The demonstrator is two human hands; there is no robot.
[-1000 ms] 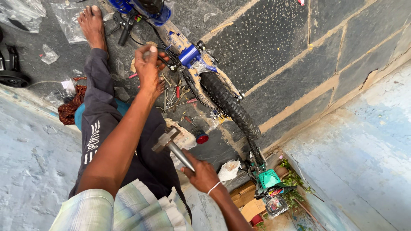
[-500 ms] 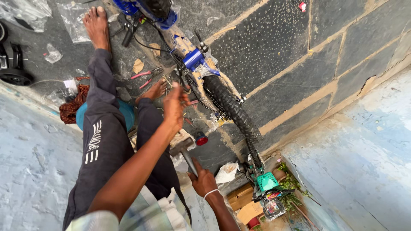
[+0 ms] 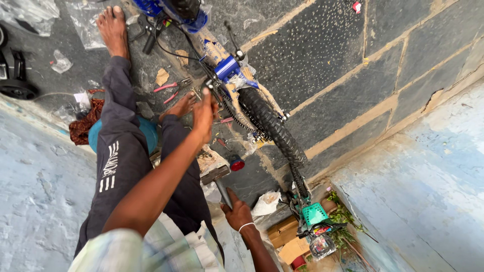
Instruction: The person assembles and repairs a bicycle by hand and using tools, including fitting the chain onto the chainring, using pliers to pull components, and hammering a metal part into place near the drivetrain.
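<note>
A blue bicycle [image 3: 228, 68] lies on the dark stone floor, its black tyre [image 3: 272, 126] pointing toward me. My left hand [image 3: 203, 113] reaches out to the frame near the chain and seems closed on a small metal tool [image 3: 207, 85] held against the bike. My right hand [image 3: 237, 211], a white band on its wrist, grips the handle of a hammer [image 3: 215, 175] low beside my leg. My legs in dark trousers stretch out to the left of the bike, bare feet on the floor.
I sit on a blue stool [image 3: 146, 128]. Pink-handled pliers [image 3: 169, 86] and a red round part [image 3: 237, 164] lie near my feet. There are cardboard boxes [image 3: 287, 234], a green basket [image 3: 313, 214], plastic bags [image 3: 85, 20], a black wheel [image 3: 15, 88] and a pale blue wall [image 3: 418, 191].
My left hand has come down from higher on the bicycle frame to a spot near the chain. My right hand has kept the hammer in nearly the same place.
</note>
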